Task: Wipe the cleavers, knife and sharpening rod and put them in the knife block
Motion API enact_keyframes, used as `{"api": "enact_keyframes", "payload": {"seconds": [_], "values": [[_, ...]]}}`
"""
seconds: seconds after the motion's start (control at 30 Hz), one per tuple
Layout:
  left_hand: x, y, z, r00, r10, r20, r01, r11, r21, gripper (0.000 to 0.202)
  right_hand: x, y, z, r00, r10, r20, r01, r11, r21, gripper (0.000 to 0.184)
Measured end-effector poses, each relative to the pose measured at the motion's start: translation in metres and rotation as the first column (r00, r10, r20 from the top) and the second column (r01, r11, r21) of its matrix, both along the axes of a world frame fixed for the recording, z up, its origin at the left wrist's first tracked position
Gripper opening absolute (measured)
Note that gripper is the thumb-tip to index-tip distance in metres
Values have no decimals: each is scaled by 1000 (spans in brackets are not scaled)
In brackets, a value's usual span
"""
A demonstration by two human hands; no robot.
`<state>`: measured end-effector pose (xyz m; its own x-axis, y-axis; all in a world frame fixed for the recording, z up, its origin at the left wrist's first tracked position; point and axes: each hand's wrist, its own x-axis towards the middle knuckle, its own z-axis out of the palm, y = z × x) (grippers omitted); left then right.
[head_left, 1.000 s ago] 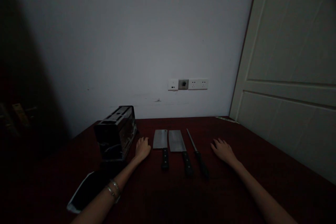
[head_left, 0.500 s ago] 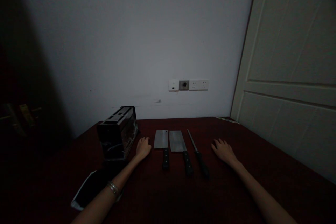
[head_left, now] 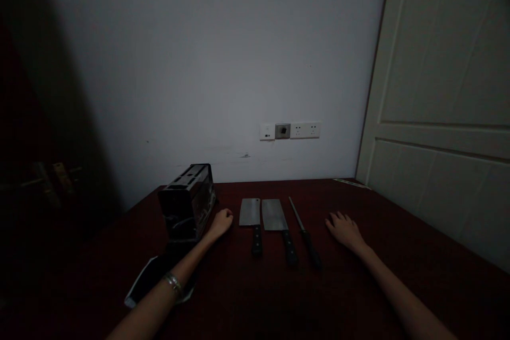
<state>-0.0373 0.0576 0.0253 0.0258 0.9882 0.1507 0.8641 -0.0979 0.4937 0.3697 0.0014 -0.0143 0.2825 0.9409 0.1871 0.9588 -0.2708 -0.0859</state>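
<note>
While both hands rest on the dark red table [head_left: 255, 297], two cleavers and a rod lie between them. The left hand [head_left: 222, 220] is between the block [head_left: 187, 204] and the small cleaver [head_left: 251, 218], nearer the block. Its fingers curl inward with the tips hidden, so I cannot tell whether it is fully closed. The right hand [head_left: 345, 229] lies palm down to the right of the rod [head_left: 303, 230], with bare tabletop between; its fingers are apart, loosely spread, and grip nothing.

The small cleaver and the large cleaver [head_left: 274, 217] lie side by side, not touching, blades toward the wall [head_left: 199, 64] and black handles toward the person. A hole shows in the far right corner of the small blade. Beside the large cleaver, apart from it, the rod slants the same way, its thin tip pointing to the wall and its black handle nearest the person.

The block is dark and shiny, with slots along its top. In front of it, partly under the left forearm, is a black piece [head_left: 153, 274] with a pale edge; its material is too dim to tell. A bracelet [head_left: 173, 282] circles the left wrist. Sockets [head_left: 305, 130] line the wall, and a pale door [head_left: 446, 64] stands at right
</note>
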Motion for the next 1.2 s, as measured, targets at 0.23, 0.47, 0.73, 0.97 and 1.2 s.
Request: {"api": "enact_keyframes", "payload": {"seconds": [0.23, 0.47, 0.73, 0.97, 1.2], "values": [[6, -20, 31, 993, -106, 42, 104, 993, 53, 27, 1, 0, -2, 1000, 3, 11, -3, 1000, 0, 51], [-4, -51, 60, 970, -242, 30, 235, 961, 142, 24, 3, 2, -5, 1000, 4, 14, -4, 1000, 0, 52], [-25, -66, 70, 892, -344, -294, 328, 939, -103, 36, 5, 4, -8, 1000, 2, 26, -2, 1000, 6, 53], [-52, -82, 73, 798, -406, -446, 319, 911, -260, 34, 7, 5, -12, 1000, 5, 27, -6, 1000, 9, 52], [-13, -67, 46, 946, -312, -88, 297, 943, -150, 20, 5, 3, -10, 1000, 2, 31, -2, 1000, 7, 54]]}}
